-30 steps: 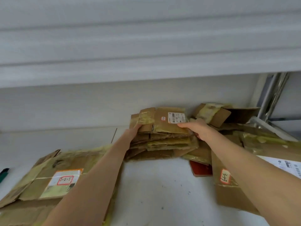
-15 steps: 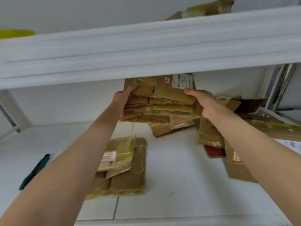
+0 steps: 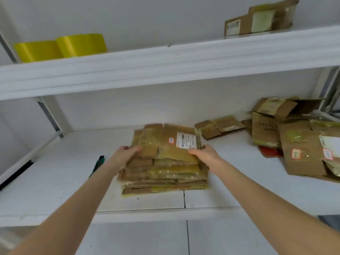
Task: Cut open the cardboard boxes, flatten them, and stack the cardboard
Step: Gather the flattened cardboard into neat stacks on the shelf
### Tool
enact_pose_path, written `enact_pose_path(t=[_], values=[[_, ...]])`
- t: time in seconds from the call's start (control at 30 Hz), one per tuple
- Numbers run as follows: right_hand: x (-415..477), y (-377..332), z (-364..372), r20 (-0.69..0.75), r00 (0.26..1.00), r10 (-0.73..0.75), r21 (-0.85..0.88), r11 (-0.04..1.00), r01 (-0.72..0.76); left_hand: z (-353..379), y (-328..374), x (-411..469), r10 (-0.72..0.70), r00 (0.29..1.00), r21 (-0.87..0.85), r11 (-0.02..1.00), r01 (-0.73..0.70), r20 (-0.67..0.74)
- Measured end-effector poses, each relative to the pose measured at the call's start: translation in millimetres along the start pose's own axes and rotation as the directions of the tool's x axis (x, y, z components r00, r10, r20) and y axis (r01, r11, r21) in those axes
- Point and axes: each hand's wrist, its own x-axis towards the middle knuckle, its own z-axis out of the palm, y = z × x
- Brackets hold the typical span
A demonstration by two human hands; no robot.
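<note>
Fingers (image 3: 135, 149) of left hand (image 3: 125, 155), right hand (image 3: 204, 154) curled, gripping cardboard stack (image 3: 165, 173) sides on shelf (image 3: 60, 173).

You're in a storeroom or parcel-handling corner. Facing you is plain white metal shelving against a bare pale wall, with an upper shelf (image 3: 165, 57) and a lower shelf (image 3: 55, 181) braced by a slanted upright (image 3: 49, 115). Two rolls of yellow tape (image 3: 60, 46) and a taped carton (image 3: 257, 21) sit well apart up top. Below, a stack of flattened cardboard (image 3: 165, 173) carries a printed shipping label (image 3: 186, 140). Opened boxes (image 3: 303, 150) at your right bear handwritten stickers (image 3: 296, 154), and a green and black cutter-like tool (image 3: 97, 164) lies at your left.
</note>
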Motion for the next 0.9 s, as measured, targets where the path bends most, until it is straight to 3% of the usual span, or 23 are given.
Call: enact_pose_path(t=[0.1,0.23,0.4,0.47,0.5,0.57,0.63,0.67,0.73,0.83,0.9], values=[[2.9,8.0,12.6,-0.045,0.997,-0.065,-0.240,0.969,0.053,16.4,-25.0,1.5,0.014,1.000,0.007,1.000,-0.015,0.028],[4.2,-9.8,7.8,0.033,0.996,-0.079,-0.116,0.990,0.082,7.7,-11.8,11.5,-0.031,0.999,-0.100,0.995,0.027,-0.036],[10.6,-19.3,21.3,0.099,0.978,-0.181,-0.270,0.942,0.202,6.5,-8.6,8.5,-0.033,0.998,-0.095,0.995,0.037,0.049],[12.8,-14.8,22.9,0.083,0.982,-0.172,-0.266,0.945,0.188,2.5,-7.2,8.2,0.014,1.000,0.027,1.000,-0.014,0.015],[14.1,-10.4,22.6,0.066,0.982,-0.179,-0.282,0.940,0.191,1.2,-3.6,10.1,0.089,0.995,0.185,0.980,-0.080,-0.041],[16.4,-5.0,25.6,0.019,0.980,-0.198,-0.403,0.896,0.189,8.1,14.5,13.8,0.361,0.928,0.508,0.819,-0.269,-0.091],[17.7,-10.3,31.7,-0.010,0.969,-0.248,-0.588,0.785,0.194,31.2,38.3,16.8,0.561,0.825,0.660,0.596,-0.457,0.065],[18.8,-14.9,35.1,0.006,0.957,-0.288,-0.672,0.708,0.217,46.3,46.2,18.3,0.577,0.802,0.705,0.505,-0.497,0.153],[22.1,-18.9,38.9,0.096,0.943,-0.319,-0.776,0.570,0.272,74.3,42.7,25.6,0.495,0.838,0.787,0.413,-0.459,0.229],[27.1,0.0,38.8,0.203,0.961,-0.187,-0.824,0.498,0.271,98.2,5.5,35.7,0.345,0.911,0.832,0.418,-0.363,0.224],[29.4,18.7,41.0,0.199,0.967,-0.158,-0.849,0.465,0.251,106.9,-14.4,41.5,0.368,0.907,0.845,0.401,-0.354,0.206]])
